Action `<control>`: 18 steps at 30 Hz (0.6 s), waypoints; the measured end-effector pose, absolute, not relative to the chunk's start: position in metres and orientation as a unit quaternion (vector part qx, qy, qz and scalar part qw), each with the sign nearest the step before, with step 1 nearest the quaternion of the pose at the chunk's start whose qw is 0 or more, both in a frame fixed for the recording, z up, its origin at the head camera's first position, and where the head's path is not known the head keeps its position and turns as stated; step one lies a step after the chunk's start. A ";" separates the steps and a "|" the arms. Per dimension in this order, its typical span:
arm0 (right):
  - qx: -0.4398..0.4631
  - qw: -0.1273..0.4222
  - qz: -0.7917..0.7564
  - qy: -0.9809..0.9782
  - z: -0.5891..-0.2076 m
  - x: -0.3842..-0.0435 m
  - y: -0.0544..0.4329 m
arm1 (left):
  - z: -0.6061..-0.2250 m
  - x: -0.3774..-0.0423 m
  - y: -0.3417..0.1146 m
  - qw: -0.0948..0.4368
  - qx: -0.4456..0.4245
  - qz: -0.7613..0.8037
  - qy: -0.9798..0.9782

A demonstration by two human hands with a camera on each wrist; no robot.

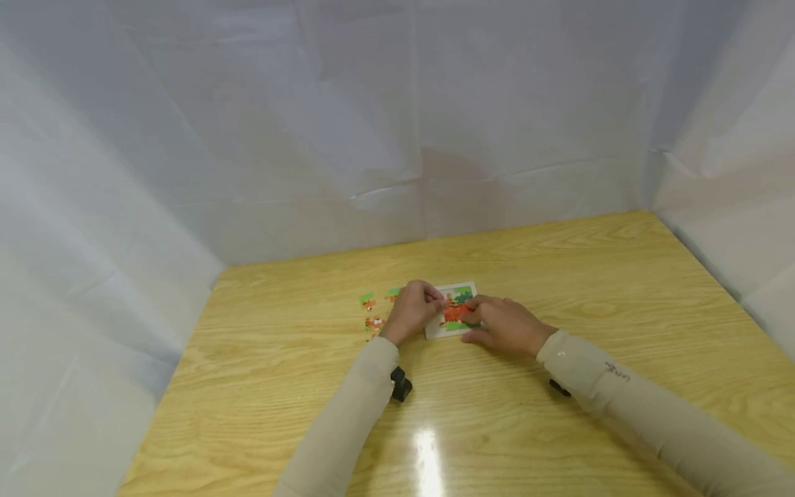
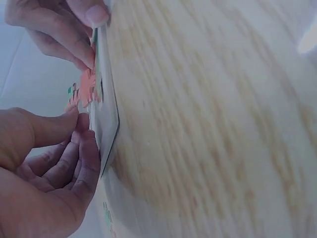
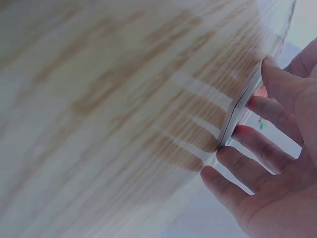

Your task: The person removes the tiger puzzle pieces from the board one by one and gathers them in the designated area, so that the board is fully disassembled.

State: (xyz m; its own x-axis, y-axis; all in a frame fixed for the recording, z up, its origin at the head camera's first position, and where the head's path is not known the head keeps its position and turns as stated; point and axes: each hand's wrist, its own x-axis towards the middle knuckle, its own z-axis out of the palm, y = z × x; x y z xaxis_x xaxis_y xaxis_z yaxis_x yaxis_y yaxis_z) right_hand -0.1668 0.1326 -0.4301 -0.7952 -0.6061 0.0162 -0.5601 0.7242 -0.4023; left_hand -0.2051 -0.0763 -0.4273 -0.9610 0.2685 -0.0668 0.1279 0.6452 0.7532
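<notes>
The puzzle board (image 1: 435, 330) lies between my hands — my left hand (image 1: 413, 310) pinches an orange piece (image 2: 73, 101) at its left side, while my right hand (image 1: 508, 324), fingers extended, touches its right edge.

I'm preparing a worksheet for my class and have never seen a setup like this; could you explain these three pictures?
There is no robot, just a person's two bare hands. The widest picture comes from a camera on the head, looking down; the other two come from cameras on the left and right wrists. On the wooden table lies a white-bordered board with a partly covered orange and green picture. Loose puzzle pieces lie to its left. The left hand seems to pinch a puzzle piece, mostly hidden by the fingers. The right hand touches the board's right side.
</notes>
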 end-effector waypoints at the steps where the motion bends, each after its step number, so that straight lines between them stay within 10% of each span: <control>1: -0.315 0.056 -0.194 0.927 -0.429 -0.166 0.132 | -0.427 -0.205 -0.077 0.087 0.109 0.413 0.900; 18: -0.308 0.035 -0.177 0.934 -0.431 -0.175 0.135 | -0.409 -0.198 -0.114 0.073 0.080 0.459 0.882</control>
